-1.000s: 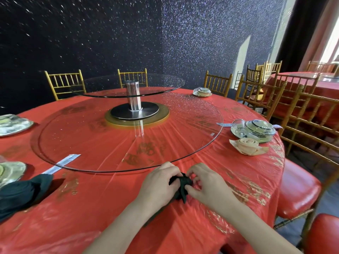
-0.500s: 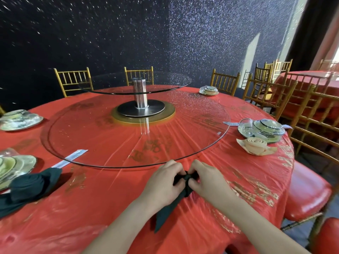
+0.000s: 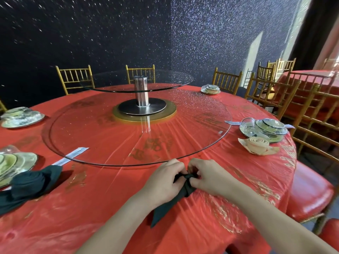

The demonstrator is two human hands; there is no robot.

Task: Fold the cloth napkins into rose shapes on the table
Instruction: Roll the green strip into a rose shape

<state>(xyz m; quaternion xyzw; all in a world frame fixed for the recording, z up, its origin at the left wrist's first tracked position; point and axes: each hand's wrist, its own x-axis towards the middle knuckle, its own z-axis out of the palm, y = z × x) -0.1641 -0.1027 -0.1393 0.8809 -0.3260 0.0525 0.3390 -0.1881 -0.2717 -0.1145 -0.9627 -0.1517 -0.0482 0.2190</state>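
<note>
At the near edge of the round table under its glossy red plastic cover (image 3: 88,213), just short of the rim of the large clear glass turntable (image 3: 128,143), the dark green cloth napkin (image 3: 175,199) sits between both hands. The tight rolled end is up at the fingertips. The loose pointed tail trails back toward the person, flat on the cover.

Grip:
- left hand (image 3: 163,182): fingers curled round the left side of the roll, holding it.
- right hand (image 3: 209,177): thumb and forefinger pinching the roll from the right, other fingers curled.
- The hands almost meet over the roll. What the fingertips do underneath is hidden.

Step, my read: the coil is wound and is now being locked, either by tucking the end in or by starting to pull out corners for leaves. Can't tell which from this angle.

Next move needs one hand to pin the coil so it can't unwind while the other works the tail. After that, stand it on its base, spiral up. The cover looks slick, so I'd expect a loosened coil to slide or spring open.

Progress, judged from the layout: one finished beige cloth rose (image 3: 257,145) sits at right, just beside the stacked glass-and-china place setting (image 3: 264,128). Another dark green rolled napkin (image 3: 31,182) sits at left near the plates (image 3: 16,162). The far setting (image 3: 210,88) shows no napkin that I can see, so more are probably left to do.
</note>
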